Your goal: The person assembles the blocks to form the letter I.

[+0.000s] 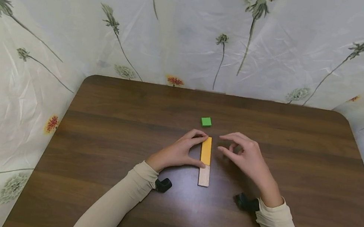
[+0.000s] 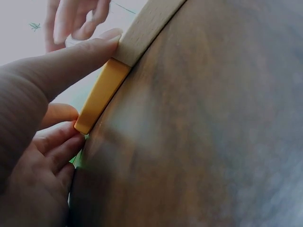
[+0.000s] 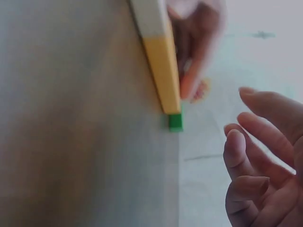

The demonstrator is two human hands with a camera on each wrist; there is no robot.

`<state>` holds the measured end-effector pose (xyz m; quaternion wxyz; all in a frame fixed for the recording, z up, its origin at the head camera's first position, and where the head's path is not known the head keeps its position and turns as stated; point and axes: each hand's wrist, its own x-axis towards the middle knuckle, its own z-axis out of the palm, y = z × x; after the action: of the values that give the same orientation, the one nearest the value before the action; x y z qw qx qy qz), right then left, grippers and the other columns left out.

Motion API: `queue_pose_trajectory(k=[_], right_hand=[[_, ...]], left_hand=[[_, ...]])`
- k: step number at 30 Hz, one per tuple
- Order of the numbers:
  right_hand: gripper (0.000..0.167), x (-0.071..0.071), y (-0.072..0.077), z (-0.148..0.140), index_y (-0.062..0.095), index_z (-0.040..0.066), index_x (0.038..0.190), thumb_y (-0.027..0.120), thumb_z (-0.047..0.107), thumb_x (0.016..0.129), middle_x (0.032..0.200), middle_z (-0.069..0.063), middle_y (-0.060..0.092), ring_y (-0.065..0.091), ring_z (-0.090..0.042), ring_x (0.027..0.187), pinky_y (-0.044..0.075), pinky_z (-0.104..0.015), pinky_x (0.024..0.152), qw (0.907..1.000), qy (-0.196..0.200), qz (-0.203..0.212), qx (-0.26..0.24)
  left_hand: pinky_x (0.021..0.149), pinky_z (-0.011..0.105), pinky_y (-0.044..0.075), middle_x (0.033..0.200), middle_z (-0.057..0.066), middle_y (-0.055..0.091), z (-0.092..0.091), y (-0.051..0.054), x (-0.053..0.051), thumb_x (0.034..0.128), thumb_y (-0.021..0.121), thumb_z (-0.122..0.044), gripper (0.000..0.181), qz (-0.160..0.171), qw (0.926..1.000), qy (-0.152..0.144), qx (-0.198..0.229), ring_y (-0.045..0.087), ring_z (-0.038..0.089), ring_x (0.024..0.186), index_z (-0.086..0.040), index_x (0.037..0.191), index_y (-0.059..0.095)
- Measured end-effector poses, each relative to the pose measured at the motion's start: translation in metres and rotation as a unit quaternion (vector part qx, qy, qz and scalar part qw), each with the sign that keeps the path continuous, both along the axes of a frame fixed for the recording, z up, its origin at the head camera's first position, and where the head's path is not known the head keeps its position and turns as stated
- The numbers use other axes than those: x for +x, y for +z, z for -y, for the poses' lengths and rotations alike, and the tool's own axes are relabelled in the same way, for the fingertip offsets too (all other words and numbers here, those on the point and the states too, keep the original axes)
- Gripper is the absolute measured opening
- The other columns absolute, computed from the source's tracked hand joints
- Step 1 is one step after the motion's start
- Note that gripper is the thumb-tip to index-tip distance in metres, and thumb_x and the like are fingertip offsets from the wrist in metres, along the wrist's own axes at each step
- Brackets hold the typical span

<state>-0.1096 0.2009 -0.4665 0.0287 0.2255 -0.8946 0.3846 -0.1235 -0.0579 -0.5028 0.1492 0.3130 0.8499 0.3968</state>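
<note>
A yellow block [image 1: 206, 150] and a plain wooden block [image 1: 204, 176] lie end to end in one straight line on the table. My left hand [image 1: 182, 149] holds the yellow block from its left side: the fingertips are at its far end, while the thumb touches near the joint with the plain block [image 2: 142, 35]. To the right of the blocks, my right hand [image 1: 244, 154] hovers with loosely bent fingers, thumb apart from the index finger and nothing between them. A small green block [image 1: 206, 122] sits just beyond the yellow one's far end.
The dark brown wooden table [image 1: 119, 102] has rounded far corners. Behind it and at its sides hangs pale sheeting [image 1: 184, 35] with a flower print. Dark wrist-worn devices [image 1: 163, 185] show beside both sleeves.
</note>
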Motion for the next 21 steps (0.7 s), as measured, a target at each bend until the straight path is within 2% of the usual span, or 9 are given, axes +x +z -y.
queue_pose_trajectory(k=[4, 8, 10, 14, 21], right_hand=[[0.032, -0.022, 0.001, 0.002, 0.076, 0.012, 0.119, 0.084, 0.017, 0.088, 0.105, -0.007, 0.074, 0.059, -0.004, 0.071, 0.048, -0.023, 0.057, 0.9997, -0.023, -0.001, -0.009], [0.034, -0.041, -0.005, 0.003, 0.076, 0.013, 0.122, 0.083, 0.02, 0.089, 0.096, -0.003, 0.071, 0.059, -0.005, 0.07, 0.045, -0.024, 0.058, 0.9994, -0.031, 0.017, -0.003], [0.036, -0.049, -0.009, 0.003, 0.075, 0.013, 0.123, 0.083, 0.022, 0.09, 0.096, -0.003, 0.071, 0.06, -0.006, 0.07, 0.046, -0.023, 0.061, 0.9993, -0.029, 0.025, 0.005], [0.039, -0.06, -0.014, 0.004, 0.074, 0.013, 0.125, 0.084, 0.023, 0.089, 0.104, -0.005, 0.072, 0.062, -0.008, 0.071, 0.047, -0.023, 0.068, 0.9989, -0.022, 0.036, 0.02], [0.04, -0.076, -0.02, 0.01, 0.073, 0.011, 0.127, 0.082, 0.024, 0.091, 0.117, -0.009, 0.073, 0.064, -0.011, 0.075, 0.048, -0.022, 0.072, 0.9987, -0.008, 0.044, 0.026]], left_hand=[[0.122, 0.036, 0.038, 0.157, 0.002, 0.039, 0.001, 0.0, 0.0, 0.0821, 0.088, -0.042, 0.097, 0.004, 1.0, 0.0, -0.002, 0.039, 0.017, 0.147, -0.009, 0.159, 0.04], [0.122, 0.035, 0.038, 0.157, 0.002, 0.039, 0.001, 0.0, -0.001, 0.0825, 0.087, -0.042, 0.096, 0.005, 1.0, -0.001, -0.004, 0.039, 0.017, 0.147, -0.009, 0.159, 0.039], [0.122, 0.035, 0.038, 0.157, 0.003, 0.039, 0.0, 0.0, -0.001, 0.0827, 0.087, -0.043, 0.097, 0.003, 1.0, -0.002, -0.006, 0.038, 0.017, 0.148, -0.009, 0.159, 0.039], [0.122, 0.035, 0.038, 0.157, 0.002, 0.039, 0.0, -0.001, -0.003, 0.0828, 0.087, -0.044, 0.097, -0.001, 0.9999, -0.004, -0.01, 0.038, 0.017, 0.148, -0.009, 0.16, 0.039], [0.122, 0.034, 0.038, 0.158, 0.003, 0.038, 0.002, 0.003, -0.003, 0.0836, 0.086, -0.043, 0.096, 0.005, 0.9999, -0.003, -0.012, 0.038, 0.017, 0.148, -0.009, 0.16, 0.039]])
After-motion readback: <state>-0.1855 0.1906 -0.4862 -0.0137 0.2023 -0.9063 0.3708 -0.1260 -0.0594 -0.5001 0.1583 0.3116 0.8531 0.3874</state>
